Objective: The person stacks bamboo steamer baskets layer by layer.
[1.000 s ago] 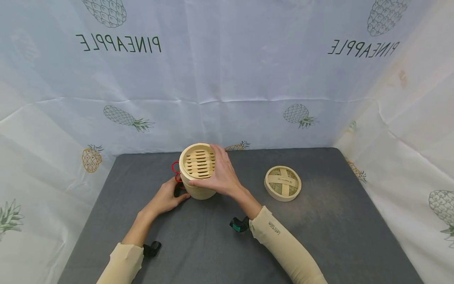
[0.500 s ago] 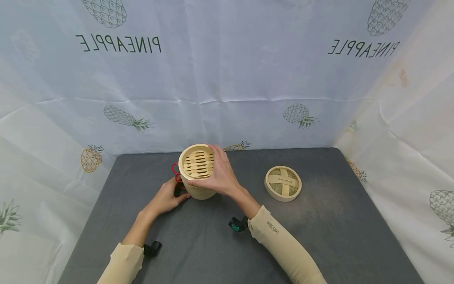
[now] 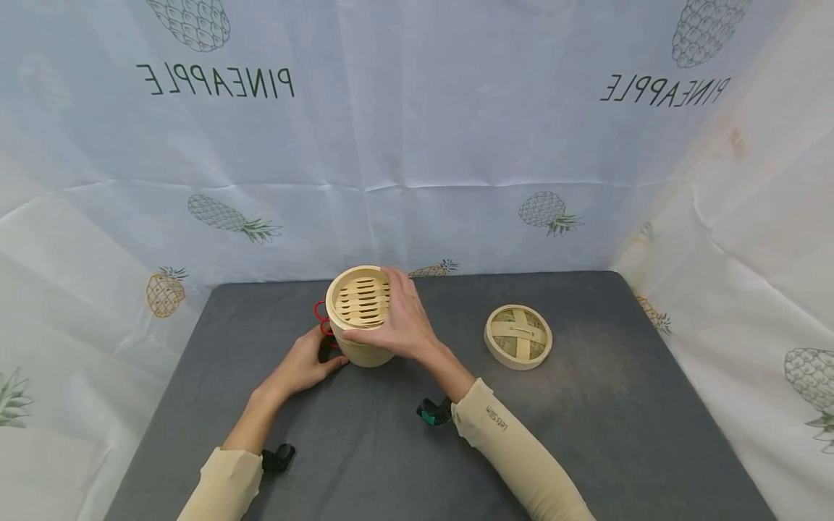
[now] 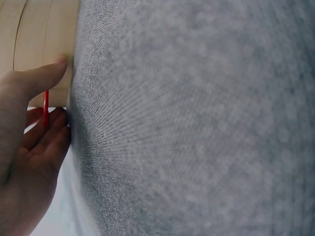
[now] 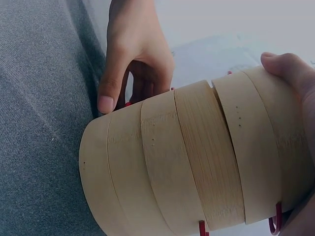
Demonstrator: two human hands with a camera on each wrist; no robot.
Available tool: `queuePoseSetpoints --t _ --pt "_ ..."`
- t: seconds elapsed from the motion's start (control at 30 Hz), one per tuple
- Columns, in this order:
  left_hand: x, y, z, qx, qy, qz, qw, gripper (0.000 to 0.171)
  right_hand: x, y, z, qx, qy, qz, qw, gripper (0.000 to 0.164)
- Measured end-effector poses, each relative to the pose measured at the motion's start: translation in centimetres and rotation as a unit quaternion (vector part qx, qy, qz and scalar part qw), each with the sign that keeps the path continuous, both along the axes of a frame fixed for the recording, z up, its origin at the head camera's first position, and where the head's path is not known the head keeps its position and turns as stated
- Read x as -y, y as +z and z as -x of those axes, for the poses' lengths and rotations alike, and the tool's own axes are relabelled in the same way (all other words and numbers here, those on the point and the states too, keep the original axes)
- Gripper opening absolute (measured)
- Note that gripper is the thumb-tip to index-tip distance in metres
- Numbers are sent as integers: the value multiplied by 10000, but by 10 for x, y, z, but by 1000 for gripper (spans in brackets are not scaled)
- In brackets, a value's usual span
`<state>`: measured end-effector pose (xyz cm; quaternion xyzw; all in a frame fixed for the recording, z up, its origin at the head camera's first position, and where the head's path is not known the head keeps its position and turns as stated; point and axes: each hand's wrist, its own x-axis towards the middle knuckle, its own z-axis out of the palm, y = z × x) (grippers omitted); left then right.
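Observation:
A stack of bamboo steamer baskets (image 3: 360, 304) stands at the back of the table, left of the middle. Its top tier (image 5: 246, 147) has a slatted floor, and a narrow gap shows under part of its wall in the right wrist view. My right hand (image 3: 405, 318) grips this top tier from the right, thumb at the front and fingers at the far side. Low on the stack's left, my left hand (image 3: 305, 365) holds the bottom tier (image 5: 101, 162), thumb (image 4: 44, 78) against its wall. Red loop handles (image 3: 321, 310) stick out beside that hand; some fingers are hidden.
The round woven bamboo lid (image 3: 519, 337) lies on the grey table (image 3: 586, 420), right of the stack. A pineapple-print curtain (image 3: 417, 145) hangs close behind the table's back edge. Black wrist cameras (image 3: 433, 412) sit by both forearms.
My right hand and the top tier have shifted very slightly left and nearer to me. The left hand keeps its place at the bottom tier, and the lid has not moved.

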<state>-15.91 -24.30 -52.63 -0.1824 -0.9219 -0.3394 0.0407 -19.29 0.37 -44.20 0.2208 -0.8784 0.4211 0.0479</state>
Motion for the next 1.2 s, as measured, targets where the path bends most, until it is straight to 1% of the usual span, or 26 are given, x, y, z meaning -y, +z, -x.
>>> queuePoseSetpoints --t 0.13,0.23,0.33,0.43,0.5,0.57,0.63,0.83,0.93,1.03,1.1,1.13,1.17,1.2 --pt "-1 0 0 33 -6 15 10000 61 0 0 0 -7 5 -82 10000 125" --pt "1 -4 1 -108 -87 -90 9999 63 0 1 0 -12 65 -131 9999 124" --pt "8 -16 6 -342 -159 -239 9990 64 0 1 1 -7 110 -193 9998 125" --pt "15 -31 12 -566 -240 -368 9974 65 1 1 2 -24 120 -268 9996 125" --pt "17 -37 14 -680 -304 -405 9964 66 1 1 2 -44 120 -294 9995 126" --pt "17 -38 15 -683 -328 -415 9963 66 1 0 3 -60 116 -292 9995 126" --pt "15 -33 13 -587 -287 -369 9972 65 1 1 2 -53 105 -273 9996 127" --pt "1 -6 1 -116 -125 -71 9998 65 1 2 1 -12 25 -303 9995 126" --pt "-1 0 -2 28 -46 83 10000 64 2 2 1 -3 -6 -328 9995 125" --pt "-1 1 -3 65 -28 142 9999 63 3 2 1 -12 -22 -407 9992 125" --pt "0 0 -2 66 -47 106 9999 62 2 3 1 -4 3 -459 9989 126" --pt "2 -7 2 45 -55 50 10000 63 2 3 1 11 25 -474 9989 126" --pt "3 -8 2 37 -85 22 10000 63 1 4 1 32 51 -476 9988 126" --pt "5 -14 5 -9 -92 -18 10000 63 1 4 2 52 71 -475 9988 126"
